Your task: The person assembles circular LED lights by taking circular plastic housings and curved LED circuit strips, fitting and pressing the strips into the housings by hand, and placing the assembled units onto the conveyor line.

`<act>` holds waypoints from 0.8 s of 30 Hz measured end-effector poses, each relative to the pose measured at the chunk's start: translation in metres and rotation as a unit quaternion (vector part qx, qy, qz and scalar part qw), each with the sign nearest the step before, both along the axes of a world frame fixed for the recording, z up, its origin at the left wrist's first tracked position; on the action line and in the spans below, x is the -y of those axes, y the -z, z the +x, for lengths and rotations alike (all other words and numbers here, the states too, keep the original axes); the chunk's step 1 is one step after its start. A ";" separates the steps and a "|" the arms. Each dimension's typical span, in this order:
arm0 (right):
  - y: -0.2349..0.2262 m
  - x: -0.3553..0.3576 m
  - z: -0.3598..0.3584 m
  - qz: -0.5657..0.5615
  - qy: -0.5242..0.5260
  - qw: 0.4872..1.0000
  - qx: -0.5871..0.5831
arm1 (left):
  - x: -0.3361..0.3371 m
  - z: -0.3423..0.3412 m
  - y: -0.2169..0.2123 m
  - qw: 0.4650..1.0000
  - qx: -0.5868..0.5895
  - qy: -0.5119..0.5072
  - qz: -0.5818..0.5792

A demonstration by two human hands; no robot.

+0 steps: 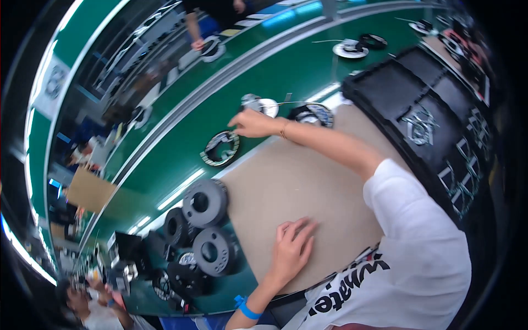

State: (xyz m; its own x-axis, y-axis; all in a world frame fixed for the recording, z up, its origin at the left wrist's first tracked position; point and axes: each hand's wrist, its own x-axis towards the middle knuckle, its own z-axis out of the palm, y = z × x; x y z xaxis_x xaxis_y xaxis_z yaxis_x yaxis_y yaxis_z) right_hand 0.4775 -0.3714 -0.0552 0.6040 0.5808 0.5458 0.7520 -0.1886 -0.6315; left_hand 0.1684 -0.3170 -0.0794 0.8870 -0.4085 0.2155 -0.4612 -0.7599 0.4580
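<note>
My right hand [256, 123] reaches across the green conveyor surface. Its fingertips are at the upper rim of a ring-shaped part [221, 148] with a segmented edge and white pieces inside. Whether they grip that rim is too blurred to see. Just beyond the hand is a white disc [268, 108] with a silvery part beside it. A second dark ring with a segmented edge [319, 114] lies partly behind my right forearm. Over the brown work mat [297, 187], my left hand [292, 250] is open and holds nothing, its fingers spread; a blue band circles that wrist.
Grey round housings [205, 203] are grouped left of the mat, with dark parts nearby. A black divided tray [385, 93] holding wire bundles [421, 125] stands on the right. More discs [350, 49] sit farther along the conveyor. Another person's hand [198, 44] shows across the line.
</note>
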 end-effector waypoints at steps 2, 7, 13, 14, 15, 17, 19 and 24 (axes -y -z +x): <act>-0.017 0.046 0.002 -0.042 -0.042 0.994 0.088 | 0.009 0.017 -0.013 0.999 -0.018 0.039 0.010; -0.040 0.230 -0.042 -0.180 0.057 0.978 0.085 | 0.026 0.119 -0.011 0.996 0.058 0.029 0.063; -0.016 0.367 -0.116 -0.337 0.253 0.903 -0.084 | 0.049 0.200 0.017 0.969 -0.046 -0.125 -0.208; -0.009 0.379 -0.123 -0.347 0.277 0.890 -0.104 | 0.044 0.206 0.025 0.986 0.017 -0.113 -0.124; 0.000 0.392 -0.134 -0.380 0.303 0.869 -0.089 | 0.046 0.208 0.029 0.992 0.079 -0.094 -0.041; 0.027 0.414 -0.142 -0.374 0.342 0.861 -0.045 | 0.053 0.203 0.024 0.990 0.045 -0.103 -0.083; 0.032 0.416 -0.140 -0.361 0.406 0.837 -0.060 | 0.060 0.194 0.011 0.982 -0.017 -0.130 -0.134; 0.030 0.429 -0.124 -0.382 0.348 0.838 -0.175 | 0.044 0.142 -0.007 0.960 -0.047 -0.124 -0.246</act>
State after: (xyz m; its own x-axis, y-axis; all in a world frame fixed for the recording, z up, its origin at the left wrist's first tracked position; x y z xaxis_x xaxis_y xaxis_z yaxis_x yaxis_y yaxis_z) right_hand 0.3539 -0.8008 -0.0848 0.9871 0.1199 -0.1057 0.0855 -0.9547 -0.2850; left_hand 0.3103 -0.3610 -0.0719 0.9687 -0.0521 0.2428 -0.2337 -0.5211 0.8208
